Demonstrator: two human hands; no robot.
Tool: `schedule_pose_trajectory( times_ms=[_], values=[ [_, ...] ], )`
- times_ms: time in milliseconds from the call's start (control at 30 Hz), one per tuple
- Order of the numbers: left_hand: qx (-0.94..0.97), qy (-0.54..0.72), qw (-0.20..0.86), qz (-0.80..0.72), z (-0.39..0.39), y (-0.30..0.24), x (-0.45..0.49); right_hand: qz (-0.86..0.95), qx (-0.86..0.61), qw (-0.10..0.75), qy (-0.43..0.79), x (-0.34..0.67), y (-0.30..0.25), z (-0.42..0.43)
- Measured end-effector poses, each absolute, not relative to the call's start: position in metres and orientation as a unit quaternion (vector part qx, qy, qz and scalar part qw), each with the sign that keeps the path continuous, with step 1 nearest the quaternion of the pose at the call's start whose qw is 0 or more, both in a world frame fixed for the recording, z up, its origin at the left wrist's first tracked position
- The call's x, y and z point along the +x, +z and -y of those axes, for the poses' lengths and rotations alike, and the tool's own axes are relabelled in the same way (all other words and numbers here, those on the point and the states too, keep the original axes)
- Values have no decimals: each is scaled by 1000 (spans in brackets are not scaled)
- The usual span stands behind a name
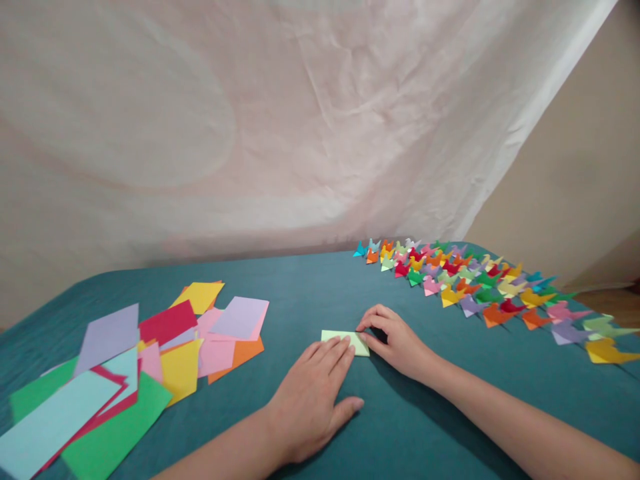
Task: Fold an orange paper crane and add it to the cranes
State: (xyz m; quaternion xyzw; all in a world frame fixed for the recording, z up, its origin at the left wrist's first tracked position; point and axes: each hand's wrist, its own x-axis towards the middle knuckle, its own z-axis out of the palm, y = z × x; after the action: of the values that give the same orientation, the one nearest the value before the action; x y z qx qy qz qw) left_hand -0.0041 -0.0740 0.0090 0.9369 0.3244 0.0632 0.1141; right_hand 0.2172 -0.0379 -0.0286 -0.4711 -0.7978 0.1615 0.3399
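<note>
A small light green paper (361, 346), folded into a rectangle, lies flat on the teal tabletop in front of me. My left hand (320, 393) rests palm down with its fingers stretched over the middle of this paper, the thumb held apart on the table side. At the paper's upper right corner, my right hand (389, 339) has thumb and index finger closed in a pinch on the edge. Part of the paper is hidden beneath my left fingers.
Loose coloured paper sheets, among them a green one (120, 427) and a lilac one (240, 318), overlap on the left. Rows of folded paper birds, including a yellow one (605, 351), stand along the right. A pale cloth (250, 133) hangs behind the teal table (300, 287).
</note>
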Motion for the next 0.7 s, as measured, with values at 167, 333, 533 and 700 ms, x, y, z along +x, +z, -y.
schedule_pose_trajectory(
  times_ms=[167,333,533,700],
  values=[
    [937,60,116,-324,74,10,-4,830,-439,324,113,216,-28,41],
    [936,70,121,-324,72,10,-4,860,-416,286,77,214,-22,46],
    [930,71,122,-340,69,12,-5,864,-422,266,65,213,-20,46],
    [927,67,116,-350,66,11,-5,868,-417,262,56,213,-20,46]
  ],
)
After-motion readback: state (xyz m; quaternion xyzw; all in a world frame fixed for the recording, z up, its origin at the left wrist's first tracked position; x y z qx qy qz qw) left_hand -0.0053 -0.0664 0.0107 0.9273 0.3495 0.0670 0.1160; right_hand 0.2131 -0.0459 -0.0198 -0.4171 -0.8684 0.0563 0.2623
